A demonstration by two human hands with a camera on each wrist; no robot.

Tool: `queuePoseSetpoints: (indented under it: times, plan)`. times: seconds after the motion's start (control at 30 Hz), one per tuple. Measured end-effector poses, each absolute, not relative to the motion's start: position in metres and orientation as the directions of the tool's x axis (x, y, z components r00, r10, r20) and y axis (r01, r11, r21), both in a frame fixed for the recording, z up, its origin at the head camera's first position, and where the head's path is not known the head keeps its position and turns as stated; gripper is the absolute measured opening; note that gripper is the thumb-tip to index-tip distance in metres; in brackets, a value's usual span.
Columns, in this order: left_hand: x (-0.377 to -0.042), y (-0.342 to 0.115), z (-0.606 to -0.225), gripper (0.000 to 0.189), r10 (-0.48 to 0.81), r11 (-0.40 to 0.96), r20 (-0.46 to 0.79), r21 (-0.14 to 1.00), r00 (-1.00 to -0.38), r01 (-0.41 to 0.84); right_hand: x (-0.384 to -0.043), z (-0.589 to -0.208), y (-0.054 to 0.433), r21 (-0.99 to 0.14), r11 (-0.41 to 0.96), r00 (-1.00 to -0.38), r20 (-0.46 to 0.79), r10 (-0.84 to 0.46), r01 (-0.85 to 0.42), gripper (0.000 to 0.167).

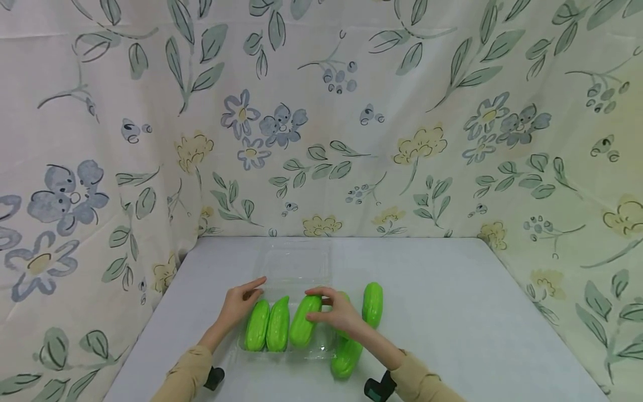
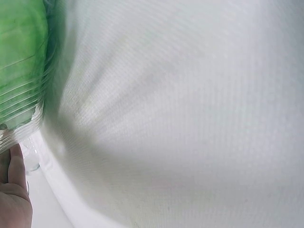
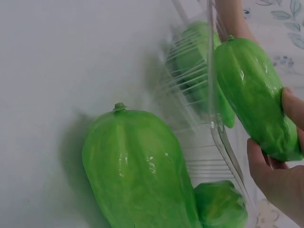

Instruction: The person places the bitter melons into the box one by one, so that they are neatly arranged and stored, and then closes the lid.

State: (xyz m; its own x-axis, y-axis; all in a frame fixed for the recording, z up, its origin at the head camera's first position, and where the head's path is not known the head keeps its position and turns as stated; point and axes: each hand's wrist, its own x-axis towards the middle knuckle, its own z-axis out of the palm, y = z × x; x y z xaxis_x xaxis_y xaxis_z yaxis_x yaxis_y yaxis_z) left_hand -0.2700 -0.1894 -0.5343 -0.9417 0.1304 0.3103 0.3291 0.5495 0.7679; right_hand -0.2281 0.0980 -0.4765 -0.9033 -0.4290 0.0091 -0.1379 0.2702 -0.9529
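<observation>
- Right hand (image 1: 339, 314): fingers curled round a gourd (image 1: 303, 329), tilted, at the clear box's (image 1: 324, 353) right part.
- Left hand (image 1: 241, 301): fingers at the box's far left corner; cannot tell whether they pinch it.
- Two gourds (image 1: 257, 326) lie inside, left.
- Loose gourds (image 1: 345, 360) lie right of it, on the counter (image 1: 442, 312).
</observation>
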Motion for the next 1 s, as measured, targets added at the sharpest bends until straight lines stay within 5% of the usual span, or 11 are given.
queuePoseSetpoints:
  times: [1.0]
  plan:
    - [-0.27,-0.187,-0.534,0.035,0.107,0.536,0.325,0.777,-0.94,0.33,-0.225,-0.491,0.078,-0.852,0.382,-0.878,0.168,-0.449,-0.359,0.045]
